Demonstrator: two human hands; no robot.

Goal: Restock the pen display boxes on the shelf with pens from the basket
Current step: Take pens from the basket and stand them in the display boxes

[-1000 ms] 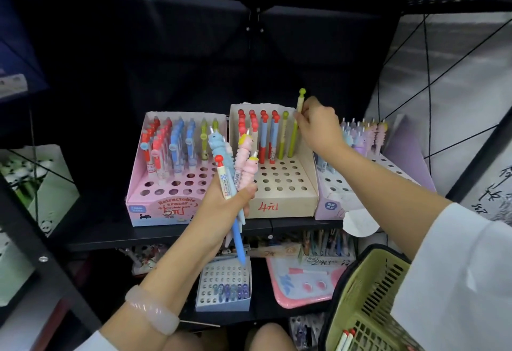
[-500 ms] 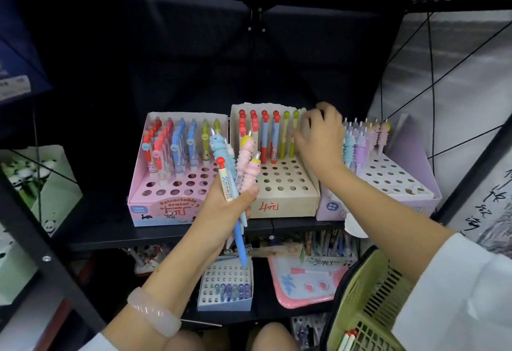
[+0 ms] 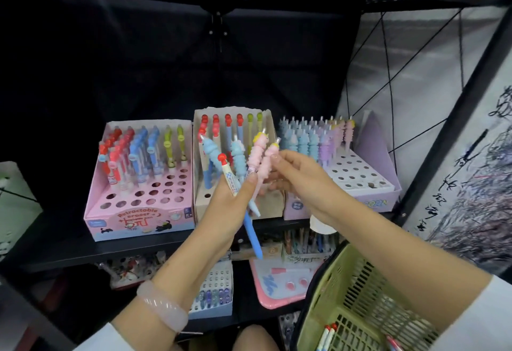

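Three pen boxes sit side by side on a black shelf, touching, with no gap between them. The pink box has empty holes across its front rows; pens crowd its back. The purple box is open in front too, pens packed behind. Both hands and a fan of pens block the middle box. Above, dark open space reaches up to the next shelf.
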